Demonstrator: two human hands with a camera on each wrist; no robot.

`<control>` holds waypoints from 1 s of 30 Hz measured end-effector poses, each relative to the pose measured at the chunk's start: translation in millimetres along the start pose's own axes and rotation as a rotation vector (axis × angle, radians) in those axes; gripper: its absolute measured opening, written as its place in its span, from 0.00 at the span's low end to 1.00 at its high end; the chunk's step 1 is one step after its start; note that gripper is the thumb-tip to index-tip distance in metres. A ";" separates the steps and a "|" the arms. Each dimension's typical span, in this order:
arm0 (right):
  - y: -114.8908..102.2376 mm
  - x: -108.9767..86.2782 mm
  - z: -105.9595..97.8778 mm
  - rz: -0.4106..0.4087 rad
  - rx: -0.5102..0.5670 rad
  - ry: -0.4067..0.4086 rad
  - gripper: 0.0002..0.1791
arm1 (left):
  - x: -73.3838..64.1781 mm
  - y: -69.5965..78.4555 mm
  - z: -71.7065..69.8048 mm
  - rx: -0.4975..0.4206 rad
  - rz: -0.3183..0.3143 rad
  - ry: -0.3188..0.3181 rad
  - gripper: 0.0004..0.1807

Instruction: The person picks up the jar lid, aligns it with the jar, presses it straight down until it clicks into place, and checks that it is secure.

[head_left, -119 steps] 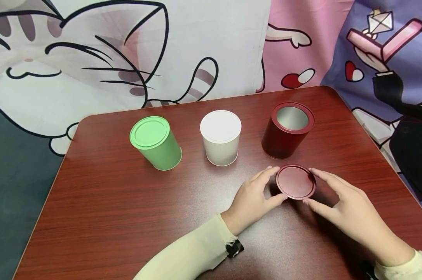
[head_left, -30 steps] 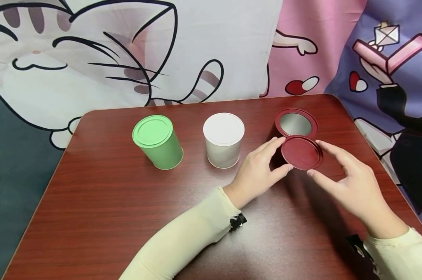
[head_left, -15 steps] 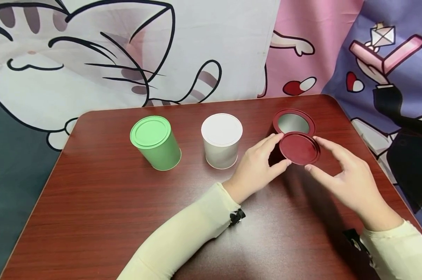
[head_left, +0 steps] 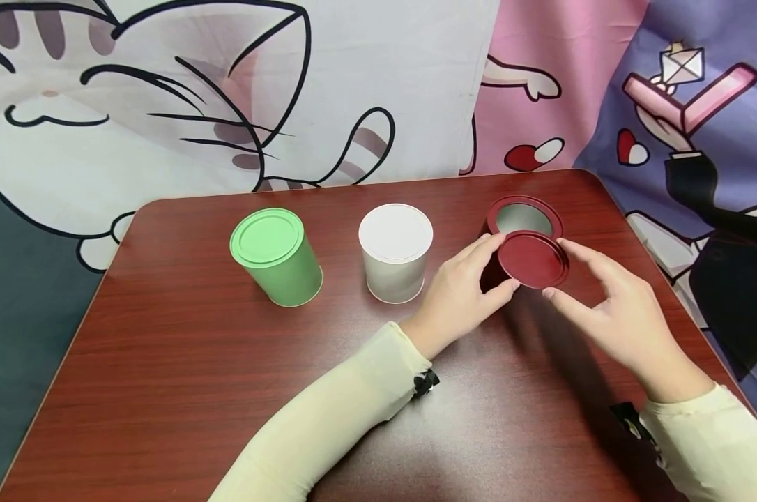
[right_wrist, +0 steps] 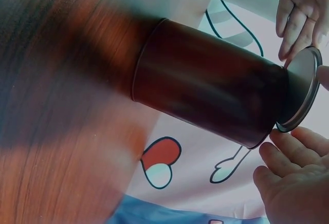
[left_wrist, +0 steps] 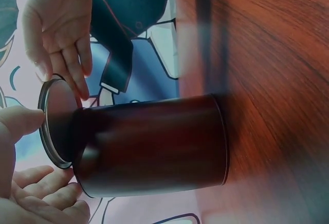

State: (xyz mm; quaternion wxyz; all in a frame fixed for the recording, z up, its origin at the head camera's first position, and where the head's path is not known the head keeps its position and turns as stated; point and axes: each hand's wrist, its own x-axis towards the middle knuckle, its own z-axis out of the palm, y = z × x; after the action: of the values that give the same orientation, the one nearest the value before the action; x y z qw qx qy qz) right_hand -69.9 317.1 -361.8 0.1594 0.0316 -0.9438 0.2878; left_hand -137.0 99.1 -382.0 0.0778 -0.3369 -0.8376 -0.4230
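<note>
A round, dark red lid (head_left: 533,259) is held between both hands at its edge. My left hand (head_left: 456,300) grips its left side with thumb and fingertips, and my right hand (head_left: 623,317) holds the right side the same way. Behind it stands the matching dark red can (left_wrist: 154,147), upright on the table with its mouth uncovered and its pale inside showing. In the head view the lid overlaps the near part of the can's rim (head_left: 557,217). Both wrist views show the lid tilted, its lower edge right at the can's rim.
Left of the red can stands a white can (head_left: 395,258) with its lid on. Further left is a green can (head_left: 278,258), also lidded. All stand on a reddish wooden table (head_left: 196,390); a cartoon-printed cloth (head_left: 429,84) hangs behind its far edge.
Four seconds ago both hands held the lid in front of the can, apart from it. They have carried it away from the body until it overlaps the can's mouth; the last second shows slight movement.
</note>
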 end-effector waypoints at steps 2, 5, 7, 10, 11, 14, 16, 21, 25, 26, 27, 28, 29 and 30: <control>-0.6 1.1 -0.3 0.005 -0.007 -0.003 0.38 | 1.0 -0.5 0.4 -0.010 -0.001 0.002 0.34; -2.3 3.1 -0.6 0.010 -0.015 -0.006 0.37 | 2.1 -1.5 1.1 -0.011 -0.002 0.004 0.33; -3.7 4.6 -1.4 0.012 -0.014 -0.013 0.37 | 2.5 -2.2 1.3 -0.013 -0.004 0.004 0.33; -5.2 6.8 -1.7 0.015 -0.006 -0.020 0.37 | 3.1 -2.7 1.6 -0.010 -0.002 0.010 0.33; -5.5 7.3 -1.8 0.016 -0.004 -0.022 0.37 | 3.4 -2.8 1.7 -0.004 0.000 0.013 0.32; -5.2 9.1 -1.2 0.021 0.008 -0.026 0.37 | 4.7 -2.5 1.7 0.009 -0.003 0.017 0.32; -4.7 9.9 -0.8 0.028 0.012 -0.028 0.37 | 5.6 -1.9 0.8 0.015 -0.009 0.015 0.32; -4.0 11.8 0.1 0.037 0.016 -0.036 0.37 | 6.9 -1.6 -0.4 0.014 -0.018 0.009 0.32; -4.4 13.7 0.1 0.036 0.018 -0.044 0.36 | 7.7 -3.0 0.2 0.023 -0.016 0.015 0.32; -4.4 14.2 0.1 0.035 0.019 -0.045 0.36 | 8.1 -3.3 0.4 0.025 -0.014 0.017 0.31; -4.4 14.6 -0.1 0.035 0.018 -0.046 0.36 | 8.5 -3.6 0.6 0.029 -0.011 0.019 0.31; -4.3 14.9 -0.2 0.035 0.017 -0.046 0.36 | 9.0 -3.8 0.7 0.033 -0.008 0.022 0.31; -4.3 15.3 -0.3 0.037 0.016 -0.047 0.36 | 9.5 -3.9 0.8 0.033 -0.007 0.022 0.31; -4.2 15.6 -0.4 0.038 0.015 -0.049 0.36 | 9.9 -4.1 0.9 0.038 -0.006 0.024 0.31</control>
State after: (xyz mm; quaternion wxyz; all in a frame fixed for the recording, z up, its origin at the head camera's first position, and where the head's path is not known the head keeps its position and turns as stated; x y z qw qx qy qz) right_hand -83.9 314.4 -354.3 0.1306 0.0219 -0.9457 0.2970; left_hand -147.0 103.0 -381.1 0.0927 -0.3278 -0.8455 -0.4111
